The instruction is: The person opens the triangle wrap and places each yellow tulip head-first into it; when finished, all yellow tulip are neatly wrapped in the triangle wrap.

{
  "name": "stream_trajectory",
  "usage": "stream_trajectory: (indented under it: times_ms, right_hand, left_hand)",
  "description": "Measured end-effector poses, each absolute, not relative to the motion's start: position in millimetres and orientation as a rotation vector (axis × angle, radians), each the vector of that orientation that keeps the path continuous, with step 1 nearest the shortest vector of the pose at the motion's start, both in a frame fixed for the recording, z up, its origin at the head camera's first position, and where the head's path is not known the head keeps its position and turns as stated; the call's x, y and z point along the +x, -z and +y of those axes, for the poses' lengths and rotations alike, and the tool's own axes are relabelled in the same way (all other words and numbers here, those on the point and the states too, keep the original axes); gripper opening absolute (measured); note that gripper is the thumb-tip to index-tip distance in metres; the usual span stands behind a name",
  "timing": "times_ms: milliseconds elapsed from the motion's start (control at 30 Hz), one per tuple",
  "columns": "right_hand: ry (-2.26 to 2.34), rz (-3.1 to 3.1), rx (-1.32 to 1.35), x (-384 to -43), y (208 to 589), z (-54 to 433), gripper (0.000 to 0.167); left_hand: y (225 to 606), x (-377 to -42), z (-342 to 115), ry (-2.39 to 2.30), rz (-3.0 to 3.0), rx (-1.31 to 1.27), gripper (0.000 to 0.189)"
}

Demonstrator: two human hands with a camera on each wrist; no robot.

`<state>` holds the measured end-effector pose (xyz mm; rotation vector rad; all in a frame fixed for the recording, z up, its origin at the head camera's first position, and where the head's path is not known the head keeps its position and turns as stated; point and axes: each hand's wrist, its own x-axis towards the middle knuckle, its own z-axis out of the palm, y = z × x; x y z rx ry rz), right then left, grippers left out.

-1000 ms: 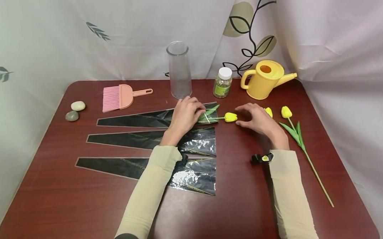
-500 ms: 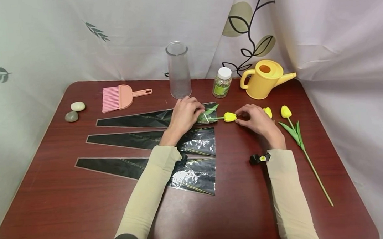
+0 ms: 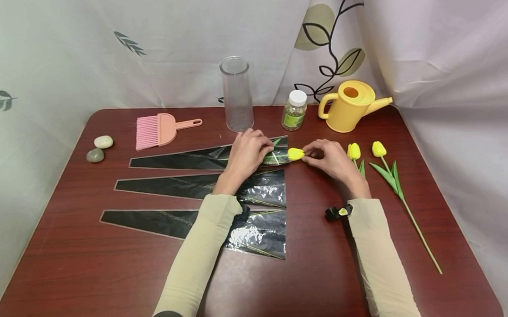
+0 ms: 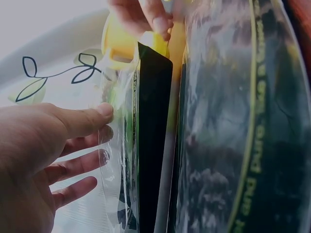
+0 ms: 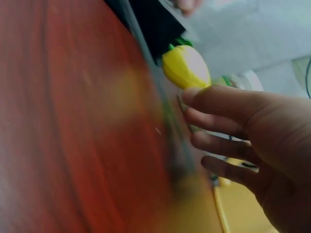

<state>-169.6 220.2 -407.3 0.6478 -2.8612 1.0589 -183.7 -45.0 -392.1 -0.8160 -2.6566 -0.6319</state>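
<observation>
Reddish-brown wood-grained table [image 3: 115,287] below, and the right hand [image 3: 331,159] pinches a yellow artificial tulip [image 3: 296,154] by its bloom tip, at the mouth of a tapered black-and-clear plastic sleeve [image 3: 194,159]; left hand [image 3: 247,151] pinches the film's edge. Likely featherlight, soft-headed: squeeze gently; film looks slippery.

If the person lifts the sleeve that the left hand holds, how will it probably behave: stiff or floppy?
The sleeve is probably floppy, because its film looks thin and wrinkled near the left hand. It may be slippery, as its surface shines. The tulip, partly inside, could stiffen it somewhat near the wide end.
</observation>
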Motion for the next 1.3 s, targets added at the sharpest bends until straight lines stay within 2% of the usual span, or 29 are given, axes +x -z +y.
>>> stream_trajectory:
  times_ms: [367,833,1067,1300]
  right_hand:
    - [-1.135,-2.771,0.716,-174,420,188,0.014]
    - [-1.123,-2.739,0.701,-176,422,184,0.018]
    - [-1.059,-2.842,0.688,-166,406,196,0.022]
    - [-0.941,-2.899,0.621,-145,381,221,0.028]
  left_hand:
    - [392,-183,-44,0.610,-2.676,-0.822,0.012]
    - [395,-183,-42,0.606,-2.678,-0.818,0.013]
    - [398,-184,-42,0.582,-2.692,-0.800,0.014]
    - [394,-181,-44,0.559,-2.695,-0.797,0.029]
